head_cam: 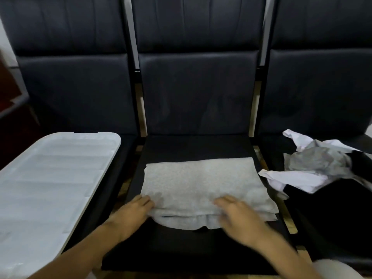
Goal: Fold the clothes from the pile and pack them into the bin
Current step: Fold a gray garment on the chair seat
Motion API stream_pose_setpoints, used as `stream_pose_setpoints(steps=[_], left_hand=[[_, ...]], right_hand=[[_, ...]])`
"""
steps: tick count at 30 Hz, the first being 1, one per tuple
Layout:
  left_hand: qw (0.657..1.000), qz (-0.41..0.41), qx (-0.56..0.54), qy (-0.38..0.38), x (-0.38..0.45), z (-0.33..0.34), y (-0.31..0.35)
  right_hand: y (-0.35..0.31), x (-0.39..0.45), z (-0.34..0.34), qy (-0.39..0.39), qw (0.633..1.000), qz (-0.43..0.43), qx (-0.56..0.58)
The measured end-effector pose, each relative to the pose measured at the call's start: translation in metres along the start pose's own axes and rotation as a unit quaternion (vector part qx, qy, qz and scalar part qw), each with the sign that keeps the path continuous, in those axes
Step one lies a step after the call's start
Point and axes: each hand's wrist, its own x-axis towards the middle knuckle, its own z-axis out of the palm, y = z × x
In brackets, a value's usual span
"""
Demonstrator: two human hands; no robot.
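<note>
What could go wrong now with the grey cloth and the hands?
1. The lower layer of the grey cloth sticks out unevenly at the near edge, so the fold may come out crooked.
2. Both hands, left and right, are only at that near edge; lifting from there could let the fold open.
3. The bin appears covered by a lid, so packing may stall.

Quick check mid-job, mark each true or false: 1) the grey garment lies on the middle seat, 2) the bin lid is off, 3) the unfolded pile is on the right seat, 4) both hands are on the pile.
1) The grey garment lies on the middle seat: true.
2) The bin lid is off: false, the white lid covers the bin.
3) The unfolded pile is on the right seat: true.
4) Both hands are on the pile: false, the left hand and right hand rest on the grey garment's near edge.
</note>
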Motion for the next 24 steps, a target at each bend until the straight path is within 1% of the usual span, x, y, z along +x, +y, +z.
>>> stream_pose_setpoints(steps=[2, 4, 5, 6, 7, 8, 9, 10, 11, 12, 14, 15, 17, 19, 21, 22, 23, 24], left_hand=[[1.0, 0.002, 0.022, 0.004, 0.003, -0.007, 0.015], [0.996, 0.059, 0.025, 0.066, 0.003, -0.021, 0.033], [0.992, 0.079, 0.012, 0.097, 0.001, -0.032, 0.044], [0.986, 0.097, 0.002, 0.133, -0.001, -0.038, 0.053], [0.982, 0.108, -0.03, 0.154, -0.005, -0.043, 0.062], [0.979, 0.104, -0.079, 0.154, -0.008, -0.048, 0.071], [0.977, 0.085, -0.145, 0.133, -0.012, -0.053, 0.078], [0.973, 0.046, -0.209, 0.092, -0.016, -0.055, 0.08], [0.971, 0.012, -0.232, 0.048, -0.017, -0.053, 0.078], [0.978, -0.011, -0.208, 0.008, -0.015, -0.051, 0.074], [0.987, -0.032, -0.155, -0.014, -0.005, -0.038, 0.062], [0.985, -0.056, -0.166, 0.004, 0.003, -0.035, 0.058], [0.969, -0.106, -0.212, 0.067, 0.022, -0.037, 0.055], [0.951, -0.117, -0.251, 0.136, 0.052, -0.05, 0.06], [0.928, -0.102, -0.293, 0.205, 0.087, -0.071, 0.078], [0.918, -0.089, -0.314, 0.227, 0.107, -0.079, 0.09], [0.911, -0.081, -0.332, 0.231, 0.128, -0.083, 0.101], [0.908, -0.085, -0.35, 0.214, 0.149, -0.086, 0.112]], right_hand=[[-0.041, 0.006, 0.026, -0.002, 0.998, -0.053, 0.041], [-0.069, 0.011, 0.043, -0.008, 0.994, -0.079, 0.075], [-0.08, 0.013, 0.045, -0.002, 0.991, -0.079, 0.107], [-0.088, 0.014, 0.044, 0.023, 0.986, -0.075, 0.149], [-0.094, 0.014, 0.04, 0.05, 0.978, -0.064, 0.19], [-0.096, 0.014, 0.035, 0.065, 0.971, -0.046, 0.226], [-0.096, 0.013, 0.031, 0.084, 0.962, -0.028, 0.258], [-0.094, 0.01, 0.026, 0.108, 0.953, -0.013, 0.284], [-0.09, 0.008, 0.023, 0.13, 0.941, 0.006, 0.313], [-0.086, 0.005, 0.019, 0.149, 0.924, 0.026, 0.351], [-0.075, 0.0, 0.012, 0.165, 0.889, 0.062, 0.422], [-0.067, -0.002, 0.007, 0.174, 0.879, 0.077, 0.438], [-0.045, -0.006, -0.003, 0.182, 0.872, 0.102, 0.442], [-0.017, -0.01, -0.012, 0.185, 0.866, 0.14, 0.444], [0.012, -0.014, -0.023, 0.211, 0.848, 0.188, 0.448], [0.028, -0.014, -0.029, 0.231, 0.844, 0.208, 0.438], [0.041, -0.016, -0.035, 0.249, 0.849, 0.223, 0.41], [0.056, -0.017, -0.038, 0.248, 0.86, 0.241, 0.375]])
